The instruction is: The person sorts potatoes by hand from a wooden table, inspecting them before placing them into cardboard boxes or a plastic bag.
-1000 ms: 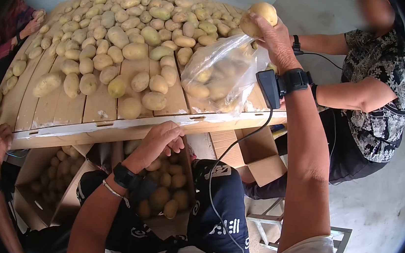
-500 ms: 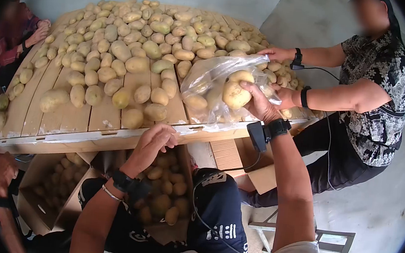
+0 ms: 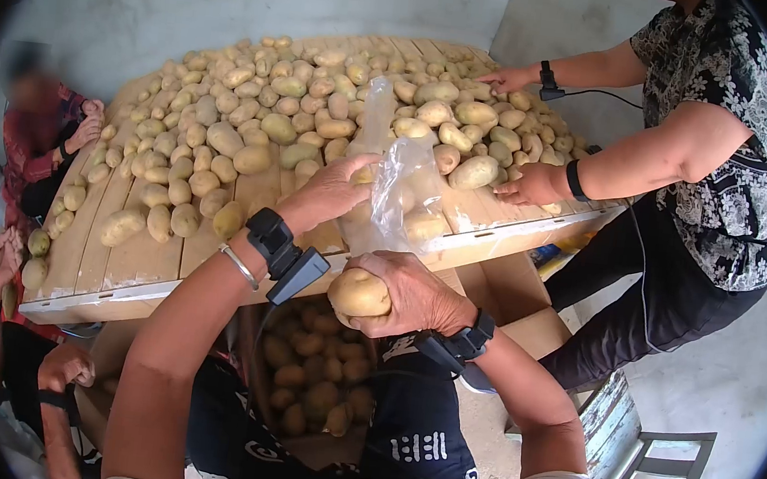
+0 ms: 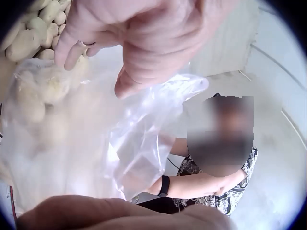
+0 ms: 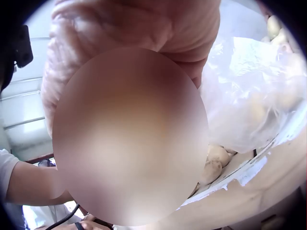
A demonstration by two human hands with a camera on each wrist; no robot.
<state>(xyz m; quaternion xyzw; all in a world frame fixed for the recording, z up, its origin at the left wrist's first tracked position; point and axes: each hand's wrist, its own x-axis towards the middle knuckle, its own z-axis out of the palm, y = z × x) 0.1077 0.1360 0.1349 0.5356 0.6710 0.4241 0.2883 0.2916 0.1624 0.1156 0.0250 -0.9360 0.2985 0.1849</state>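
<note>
My right hand (image 3: 410, 297) grips a large pale potato (image 3: 359, 293) in front of the table's near edge, over my lap. In the right wrist view a big blurred round shape fills the space under that hand. A clear plastic bag (image 3: 405, 186) with potatoes inside stands at the near edge of the table. At the bag's left side, my left hand (image 3: 327, 194) reaches in with its fingertips right at the plastic. The left wrist view shows its thumb and fingers apart over the crinkled film. Loose potatoes (image 3: 255, 123) cover much of the table beyond.
Under the wooden table (image 3: 150, 285) a box of potatoes (image 3: 318, 373) stands between my knees. To the right is an opened cardboard box (image 3: 510, 276). Another person (image 3: 694, 132) reaches over the potatoes from the right; one more sits at the far left. A stool (image 3: 664, 465) stands lower right.
My right hand has brought the potato down from above the bag to the table's near edge. My left hand has moved up from the front edge to the bag, whose top now rises higher.
</note>
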